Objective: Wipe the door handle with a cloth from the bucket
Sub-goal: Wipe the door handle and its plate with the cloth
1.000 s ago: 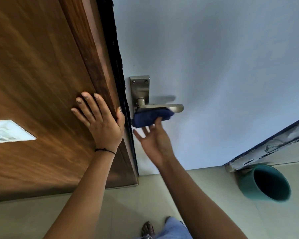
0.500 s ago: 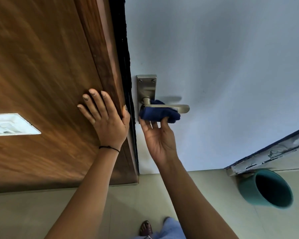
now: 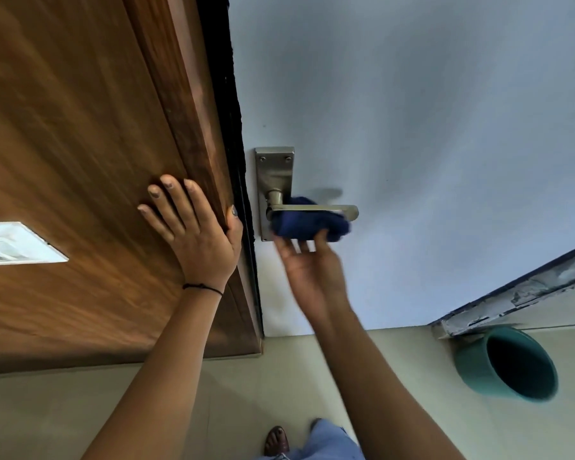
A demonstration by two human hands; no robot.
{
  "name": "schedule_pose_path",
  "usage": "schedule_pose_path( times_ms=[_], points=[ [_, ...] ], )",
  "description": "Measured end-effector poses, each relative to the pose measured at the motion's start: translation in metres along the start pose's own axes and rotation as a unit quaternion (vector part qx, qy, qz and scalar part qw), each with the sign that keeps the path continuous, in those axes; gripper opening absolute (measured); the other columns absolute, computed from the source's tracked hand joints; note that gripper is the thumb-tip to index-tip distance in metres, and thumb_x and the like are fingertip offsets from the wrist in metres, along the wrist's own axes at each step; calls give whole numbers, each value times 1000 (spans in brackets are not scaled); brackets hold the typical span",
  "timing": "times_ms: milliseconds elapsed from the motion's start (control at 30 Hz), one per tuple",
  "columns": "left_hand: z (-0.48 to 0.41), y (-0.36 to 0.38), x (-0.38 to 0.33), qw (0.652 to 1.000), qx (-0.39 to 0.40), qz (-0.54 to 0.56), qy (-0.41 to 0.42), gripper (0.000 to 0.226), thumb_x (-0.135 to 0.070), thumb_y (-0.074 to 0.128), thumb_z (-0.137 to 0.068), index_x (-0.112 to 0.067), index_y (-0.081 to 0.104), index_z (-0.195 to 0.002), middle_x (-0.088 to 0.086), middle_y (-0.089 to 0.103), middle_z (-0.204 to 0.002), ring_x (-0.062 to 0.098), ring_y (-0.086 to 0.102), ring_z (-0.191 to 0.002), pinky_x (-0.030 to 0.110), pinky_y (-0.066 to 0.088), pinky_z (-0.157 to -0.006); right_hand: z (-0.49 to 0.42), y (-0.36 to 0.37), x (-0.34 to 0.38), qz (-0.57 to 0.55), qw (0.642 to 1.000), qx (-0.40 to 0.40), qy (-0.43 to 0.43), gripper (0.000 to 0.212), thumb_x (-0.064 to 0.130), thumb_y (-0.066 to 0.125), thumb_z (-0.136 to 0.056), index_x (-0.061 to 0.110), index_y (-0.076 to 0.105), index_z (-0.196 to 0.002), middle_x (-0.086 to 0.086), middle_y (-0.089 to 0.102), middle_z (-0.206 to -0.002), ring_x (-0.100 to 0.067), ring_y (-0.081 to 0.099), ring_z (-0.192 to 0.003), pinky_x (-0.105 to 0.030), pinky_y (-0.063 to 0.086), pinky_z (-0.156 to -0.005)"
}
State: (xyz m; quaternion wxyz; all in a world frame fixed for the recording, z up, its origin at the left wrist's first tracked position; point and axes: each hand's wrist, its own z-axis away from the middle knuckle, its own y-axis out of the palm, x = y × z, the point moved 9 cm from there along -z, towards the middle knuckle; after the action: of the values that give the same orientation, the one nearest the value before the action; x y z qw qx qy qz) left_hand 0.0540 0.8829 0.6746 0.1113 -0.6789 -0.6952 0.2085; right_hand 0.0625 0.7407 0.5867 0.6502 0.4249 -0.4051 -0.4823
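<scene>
1. My right hand [image 3: 307, 270] is under the lever of the door handle [image 3: 312, 210], palm up, pressing a bunched dark blue cloth [image 3: 307, 225] against the lever's underside. The fingertips dig into the wad from below and some cloth shows above the lever too, so I judge the cloth is partly wrapped round the bar to clean more than one face in a stroke.

2. The grip is a loose upward cup around the cloth, not a fist; the thumb side is blurred, so I cannot tell how firmly it pinches.

3. My left hand [image 3: 198, 237] lies flat and spread on the brown wooden door frame [image 3: 90, 167], thumb hooked at its edge, holding nothing. I read that as a brace for my body while the other hand rubs.

4. The metal backplate [image 3: 274, 171] above the lever is bare of cloth and looks not yet covered by this stroke.

5. The teal bucket [image 3: 472, 370] stands on the tiled floor [image 3: 63, 410] to my right, well apart from the handle, beside the pale door [image 3: 412, 127], within reach to rinse or drop the cloth.

6. I judge the wipe is mid-course. The risk is pushing the lever up or letting the wad slip off.
</scene>
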Motion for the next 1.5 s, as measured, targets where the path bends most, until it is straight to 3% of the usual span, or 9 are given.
schedule_pose_path(
  times_ms=[333, 400, 500, 700, 1000, 1200, 1300, 1400, 1500],
  points=[
    [2, 0, 2, 1000, -18, -5, -2, 82, -34, 42, -92, -11, -12, -148, 27, 17, -138, 26, -17, -145, 45, -10, -117, 6, -11, 84, 184, 971, -86, -125, 39, 20, 42, -102, 11, 44, -139, -13, 56, -134, -36, 55, -121, -53, 48, -96],
    [3, -1, 1, 1000, -19, -1, 2, 82, -34, 42, -92, -13, -15, -147, 27, 17, -138, 28, -15, -145, 45, -10, -117, 17, 9, 107, 423, 873, -98, -223, 31, 18, 45, -100, 13, 49, -131, -7, 60, -125, -24, 60, -113, -45, 52, -95],
    [4, -1, 1, 1000, -21, -3, 3, 82, -34, 42, -92, -13, -15, -147, 27, 17, -138, 27, -16, -145, 44, -11, -117, 24, 47, 112, 699, 636, -58, -321, 30, 8, 48, -95, 11, 53, -124, 2, 59, -110, -12, 59, -99, -23, 49, -85],
    [4, 0, 0, 1000, -13, 1, 7, 82, -33, 43, -92, -12, -15, -147, 27, 16, -139, 31, -12, -143, 45, -10, -116, 21, 89, 52, 896, 263, 16, -357, 50, -4, 53, -72, 10, 59, -119, -13, 65, -113, -38, 55, -106, -47, 40, -92],
    [3, -1, 0, 1000, -10, -7, 7, 85, -32, 48, -91, -9, -11, -148, 26, 16, -140, 36, -6, -142, 44, -11, -116, 24, 94, -1, 931, 80, 53, -352, 60, 8, 60, -80, 15, 46, -138, -17, 54, -132, -40, 47, -123, -60, 30, -109],
    [2, -1, 1, 1000, -5, -6, 5, 69, -33, 46, -91, -6, 8, -142, 25, 17, -140, 43, 12, -130, 43, -12, -116, 26, 77, 60, 925, 42, 1, -377, 58, 1, 50, -75, 14, 49, -131, -12, 59, -121, -36, 53, -111, -49, 41, -89],
    [1, -2, 0, 1000, -7, -1, 11, 76, -33, 46, -92, -6, 1, -147, 26, 17, -140, 45, 12, -131, 44, -11, -116, 26, 71, 74, 917, 91, 5, -389, 65, -6, 57, -70, 13, 48, -132, -12, 57, -123, -37, 52, -113, -47, 42, -84],
    [2, -2, 2, 1000, -4, 9, 11, 83, -34, 46, -92, -10, -12, -148, 26, 16, -141, 33, -13, -144, 45, -11, -117, 23, 57, 98, 910, 193, -21, -367, 67, -11, 51, -73, 15, 45, -135, -11, 54, -129, -35, 49, -114, -45, 43, -83],
    [2, -2, 1, 1000, 14, 4, 4, 82, -33, 45, -93, -8, -10, -148, 27, 15, -141, 38, -6, -142, 45, -11, -117, 8, 27, 126, 845, 460, -10, -273, 47, -5, 44, -81, 17, 51, -122, -8, 59, -113, -29, 55, -99, -47, 50, -83]
  ],
)
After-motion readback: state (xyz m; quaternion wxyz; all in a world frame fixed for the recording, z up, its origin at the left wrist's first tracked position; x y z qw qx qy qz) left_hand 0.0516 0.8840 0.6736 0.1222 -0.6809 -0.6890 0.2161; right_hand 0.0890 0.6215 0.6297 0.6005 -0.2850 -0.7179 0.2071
